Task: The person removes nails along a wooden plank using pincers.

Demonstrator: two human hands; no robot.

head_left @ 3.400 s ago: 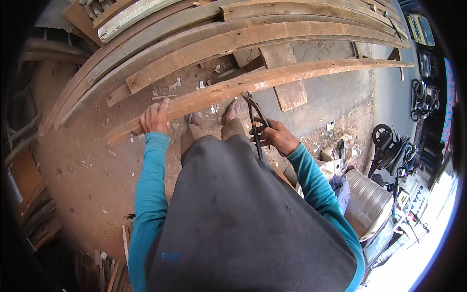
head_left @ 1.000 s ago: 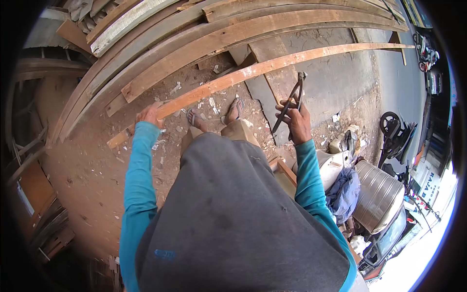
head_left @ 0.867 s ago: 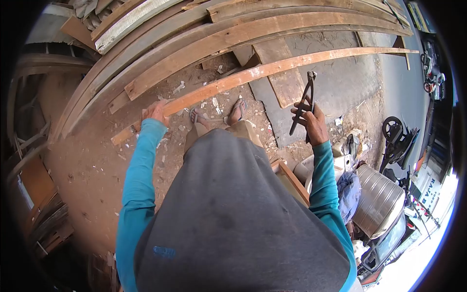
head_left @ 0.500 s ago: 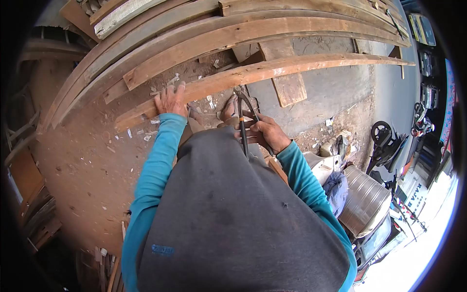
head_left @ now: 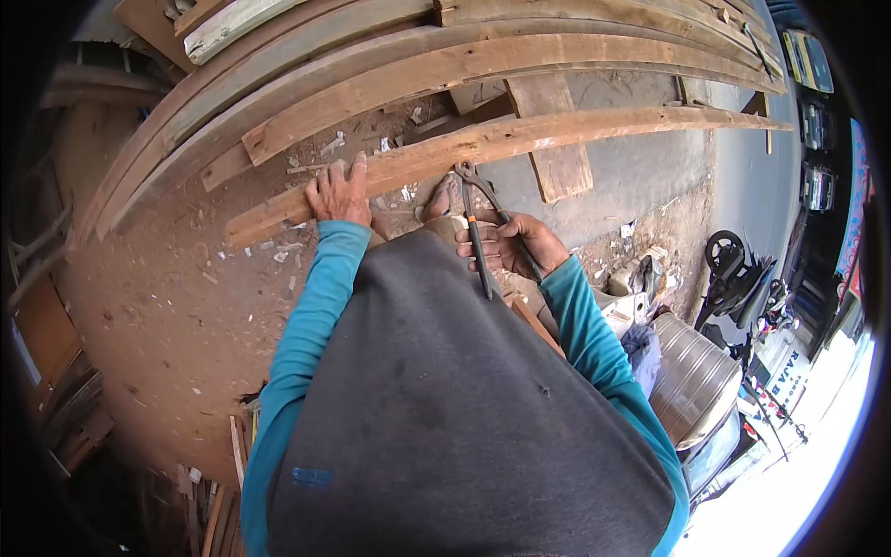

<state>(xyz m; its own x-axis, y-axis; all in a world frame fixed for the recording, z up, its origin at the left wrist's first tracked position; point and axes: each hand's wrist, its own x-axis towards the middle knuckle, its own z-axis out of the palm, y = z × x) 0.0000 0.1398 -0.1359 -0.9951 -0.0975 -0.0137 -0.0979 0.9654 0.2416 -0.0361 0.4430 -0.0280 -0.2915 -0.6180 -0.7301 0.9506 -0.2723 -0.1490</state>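
My left hand (head_left: 340, 193) grips a long wooden plank (head_left: 520, 136) near its left end, thumb and fingers over its edge. The plank lies crosswise in front of me. In my right hand (head_left: 520, 246) is a pair of pincers (head_left: 474, 223) with long dark handles, one banded orange. Its handles stand apart, one against my palm and the other across my fingers. The pincers' head is at the plank's near edge, right of my left hand. Whether the jaws hold a nail cannot be made out.
Several long planks (head_left: 371, 88) lie beyond, over a short crosswise board (head_left: 562, 176). Wood scraps litter the dirt floor (head_left: 176, 325). At right are a metal drum (head_left: 694, 376), a motorcycle (head_left: 738, 269) and a road with parked vehicles. My foot (head_left: 444, 197) is just under the plank.
The pincers' handles have spread wider and tilted, their lower ends shifting right. My left hand and the near plank sit slightly further right, and the plank's face looks turned a little.
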